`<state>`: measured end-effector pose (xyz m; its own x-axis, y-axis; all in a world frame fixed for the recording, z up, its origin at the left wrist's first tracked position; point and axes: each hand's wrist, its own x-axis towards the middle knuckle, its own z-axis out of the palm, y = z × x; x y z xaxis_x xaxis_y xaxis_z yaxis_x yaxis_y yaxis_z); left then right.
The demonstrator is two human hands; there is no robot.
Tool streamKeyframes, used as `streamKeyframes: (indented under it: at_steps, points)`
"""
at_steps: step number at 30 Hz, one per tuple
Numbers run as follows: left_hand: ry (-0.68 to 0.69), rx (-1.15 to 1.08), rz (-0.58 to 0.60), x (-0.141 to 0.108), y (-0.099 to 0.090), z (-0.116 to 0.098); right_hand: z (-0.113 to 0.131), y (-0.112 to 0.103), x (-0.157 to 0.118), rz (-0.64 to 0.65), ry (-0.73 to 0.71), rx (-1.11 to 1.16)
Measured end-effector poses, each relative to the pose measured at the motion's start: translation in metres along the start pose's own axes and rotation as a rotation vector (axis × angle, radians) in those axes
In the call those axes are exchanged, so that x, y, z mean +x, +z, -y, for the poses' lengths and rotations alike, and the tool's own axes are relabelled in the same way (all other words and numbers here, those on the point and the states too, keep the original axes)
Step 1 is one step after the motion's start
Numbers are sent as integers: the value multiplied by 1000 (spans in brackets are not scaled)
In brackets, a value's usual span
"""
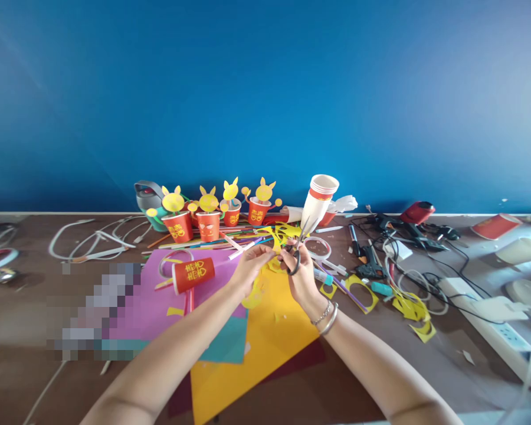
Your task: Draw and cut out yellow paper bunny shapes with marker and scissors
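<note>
My right hand (pixel 301 276) holds a pair of scissors (pixel 295 260) with dark handles, its blades pointing up and away from me. Close beside it, my left hand (pixel 252 264) is closed in a pinch; what sits between its fingertips is too small to make out. The fingertips of both hands nearly meet. Under them lies a sheet of orange-yellow paper (pixel 256 348), with a yellow paper cutout (pixel 255 294) just below my left hand. Yellow paper scraps (pixel 283 230) are heaped behind my hands. A red paper cup (pixel 193 275) lies on its side to the left, on purple paper (pixel 137 295).
Several red cups with yellow animal heads (pixel 177 227) stand along the wall. A tilted stack of paper cups (pixel 319 200) is behind the scissors. To the right are a glue gun (pixel 371 262), a white power strip (pixel 482 324) and tangled cables. White cables (pixel 92 239) lie left.
</note>
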<state>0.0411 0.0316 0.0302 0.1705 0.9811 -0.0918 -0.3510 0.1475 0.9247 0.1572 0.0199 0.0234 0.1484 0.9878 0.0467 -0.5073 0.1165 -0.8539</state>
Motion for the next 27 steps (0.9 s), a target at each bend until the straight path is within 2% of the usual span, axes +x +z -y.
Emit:
streamKeyframes:
  at_steps: [4,8,11,22,27]
  points:
    - [-10,-53,11,5,-9,-7,-1,-4,2,154,39,-202]
    - [28,50,-19,13,-22,-16,-5,-12,7,411,140,-360]
    - [22,132,-7,17,-29,-23,-5,-17,9,517,166,-376]
    - [3,162,95,18,-35,-26,4,-10,5,516,163,-344]
    - [0,163,119,19,-37,-28,3,-13,9,515,166,-340]
